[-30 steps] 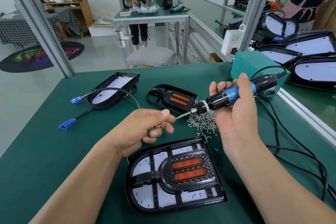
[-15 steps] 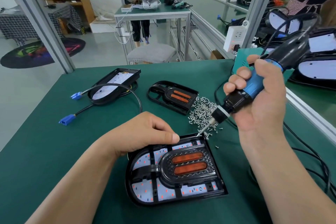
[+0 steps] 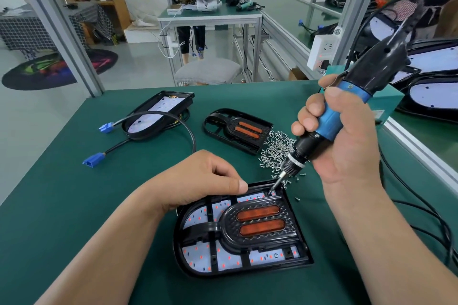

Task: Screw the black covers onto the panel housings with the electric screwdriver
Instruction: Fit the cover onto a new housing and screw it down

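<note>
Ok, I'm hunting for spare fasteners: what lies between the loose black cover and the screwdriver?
A heap of loose screws on the mat, between that cover and the screwdriver; the head view shows it.

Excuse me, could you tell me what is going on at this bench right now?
A person is fastening a cover onto a housing on the green bench. The right hand grips the screwdriver, its bit set at the cover's far right corner. The left hand rests curled on the housing's far edge; whether it holds anything is hidden. Loose screws, a spare cover and another housing lie behind.
</note>
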